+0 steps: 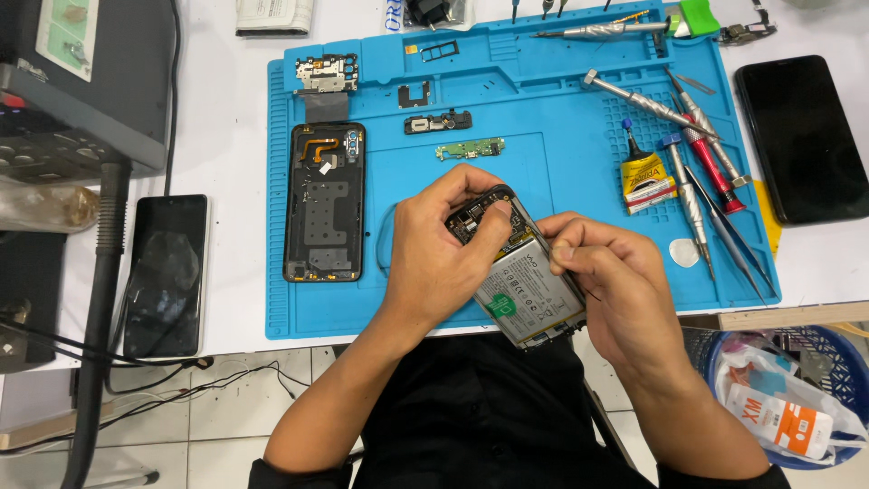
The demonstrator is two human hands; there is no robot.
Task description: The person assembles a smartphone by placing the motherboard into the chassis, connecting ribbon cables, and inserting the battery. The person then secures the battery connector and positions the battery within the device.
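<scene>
The left hand [434, 258] is wrapped round the opened phone [520, 272], held above the blue mat's [543, 181] near edge. The right hand [602, 272] pinches a thin tool [568, 267] against the battery; a slip could pierce it. Beyond, loose circuit boards [469, 148] could scatter.

The scene is seen from a single head-worn camera, aimed steeply down and forward at close range. The left hand [434, 249] and right hand [615, 281] are framed just below centre, the blue mat [561, 172] extending beyond them.
</scene>
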